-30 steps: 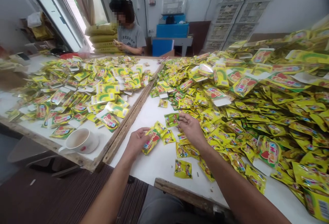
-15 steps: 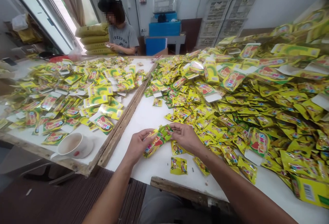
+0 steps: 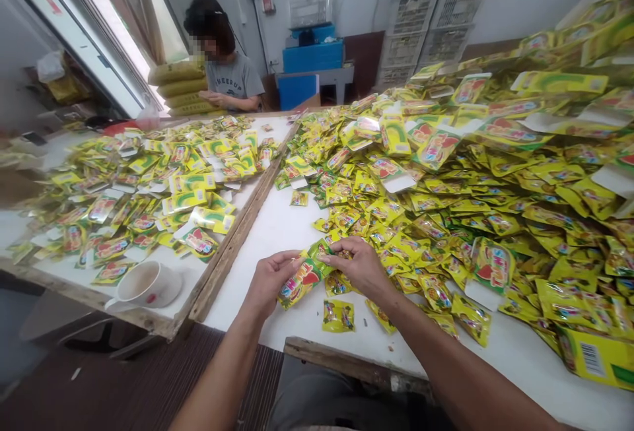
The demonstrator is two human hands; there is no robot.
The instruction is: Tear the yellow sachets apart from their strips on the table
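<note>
Probably light, limp and slick, the pouch lies edge-pinched in the left hand at the table's six o'clock, the right hand nipping a sachet at its one o'clock.

Two white tables with rough wooden edging, pushed side by side. The right table is buried under a huge heap of yellow sachets, with one loose sachet near the front edge. The left table has a thinner scatter of packets, plus a white cup on a saucer.

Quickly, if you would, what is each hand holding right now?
Left hand: closed on a yellow pouch.
Right hand: pinching a small sachet at the pouch's top.
</note>
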